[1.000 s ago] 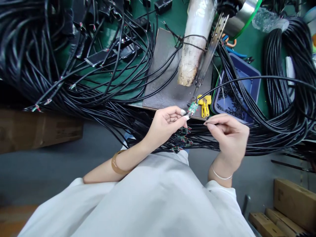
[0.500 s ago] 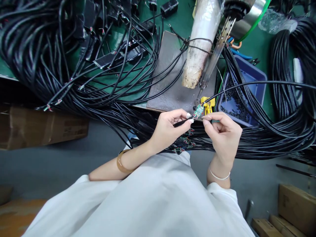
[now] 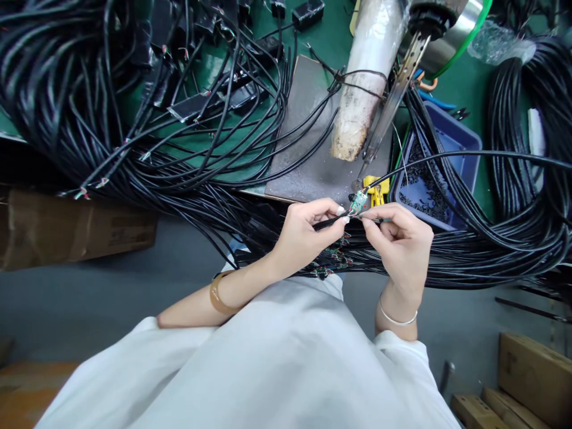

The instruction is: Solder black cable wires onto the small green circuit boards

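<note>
My left hand (image 3: 308,232) is closed on a black cable (image 3: 328,222), pinching it between thumb and fingers close to its stripped end. Thin coloured wires lead from there to a small green circuit board (image 3: 358,202). Another black cable (image 3: 393,171) runs from the board's far end off to the right. My right hand (image 3: 400,238) pinches something thin between thumb and forefinger, its tip at the wires by the board; its kind is too small to make out. A yellow clamp-like piece (image 3: 376,189) sits just behind the board at the table edge.
A soldering iron (image 3: 386,119) points down beside a wrapped white tube (image 3: 360,89) over a grey board (image 3: 299,149). Right of them stands a blue tray (image 3: 462,134) with black bits. Black cable bundles (image 3: 67,107) lie left, others right. Cardboard boxes (image 3: 531,381) stand on the floor.
My right hand has moved slightly left, bringing its fingertips closer to the wires and my left hand. My left hand keeps its hold on the cable.
</note>
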Available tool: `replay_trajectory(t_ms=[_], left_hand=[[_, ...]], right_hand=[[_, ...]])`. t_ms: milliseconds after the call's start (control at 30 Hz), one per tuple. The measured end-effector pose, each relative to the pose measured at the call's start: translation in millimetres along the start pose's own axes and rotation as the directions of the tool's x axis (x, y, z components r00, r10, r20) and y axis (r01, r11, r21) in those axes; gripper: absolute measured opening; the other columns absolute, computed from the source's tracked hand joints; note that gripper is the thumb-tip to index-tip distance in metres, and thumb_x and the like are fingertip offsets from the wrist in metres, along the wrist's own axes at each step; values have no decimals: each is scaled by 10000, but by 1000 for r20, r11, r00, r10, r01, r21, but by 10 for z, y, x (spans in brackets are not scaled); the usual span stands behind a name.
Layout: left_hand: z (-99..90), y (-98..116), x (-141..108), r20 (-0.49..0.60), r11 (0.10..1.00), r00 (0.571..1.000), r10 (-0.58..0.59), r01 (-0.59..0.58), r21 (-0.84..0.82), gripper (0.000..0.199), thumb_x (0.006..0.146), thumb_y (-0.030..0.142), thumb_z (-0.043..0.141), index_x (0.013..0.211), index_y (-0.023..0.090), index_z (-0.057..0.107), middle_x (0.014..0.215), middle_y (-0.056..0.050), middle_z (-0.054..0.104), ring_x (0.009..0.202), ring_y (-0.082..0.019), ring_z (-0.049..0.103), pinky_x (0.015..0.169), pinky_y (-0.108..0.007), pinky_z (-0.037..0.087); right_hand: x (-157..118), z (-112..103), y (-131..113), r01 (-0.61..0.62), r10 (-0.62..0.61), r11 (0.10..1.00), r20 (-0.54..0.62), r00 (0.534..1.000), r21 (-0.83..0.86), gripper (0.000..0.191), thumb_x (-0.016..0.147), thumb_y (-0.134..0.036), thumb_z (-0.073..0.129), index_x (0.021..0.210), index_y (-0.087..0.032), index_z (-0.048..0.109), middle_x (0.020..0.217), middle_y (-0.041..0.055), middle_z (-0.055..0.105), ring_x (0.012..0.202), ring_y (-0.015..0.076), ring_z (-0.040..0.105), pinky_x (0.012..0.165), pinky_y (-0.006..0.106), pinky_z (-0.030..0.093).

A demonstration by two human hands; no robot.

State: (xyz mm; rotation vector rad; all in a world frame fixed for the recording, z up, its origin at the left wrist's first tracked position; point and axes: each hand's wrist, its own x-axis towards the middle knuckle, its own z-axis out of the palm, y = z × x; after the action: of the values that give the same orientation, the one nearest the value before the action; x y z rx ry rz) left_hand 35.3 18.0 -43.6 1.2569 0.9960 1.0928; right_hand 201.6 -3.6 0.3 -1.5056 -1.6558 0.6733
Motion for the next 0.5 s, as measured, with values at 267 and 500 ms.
replay_trajectory(t_ms=[267,500], left_hand=[[-15,-19,-1,18,1000,1000,10,-10,15,59,813,188,662,785,148,630,703,5,616,642,-95,584,630,-193,501],[-29,5,-22,44,954,979,197,-202,220,94,827,112,637,743,150,622,638,34,581,555,-61,468,530,-177,381]], right_hand=[[-19,10,-36,124,-128,991,-92,988,-49,162,880,-107,675,936,-237,754,893,-10,745,772,109,676,660,247,511],[-25,-88,-45,-12,11,995,-6,1000,-102,152,928,-223,646,1064,-249,709,749,-41,656,519,67,462,517,257,370]])
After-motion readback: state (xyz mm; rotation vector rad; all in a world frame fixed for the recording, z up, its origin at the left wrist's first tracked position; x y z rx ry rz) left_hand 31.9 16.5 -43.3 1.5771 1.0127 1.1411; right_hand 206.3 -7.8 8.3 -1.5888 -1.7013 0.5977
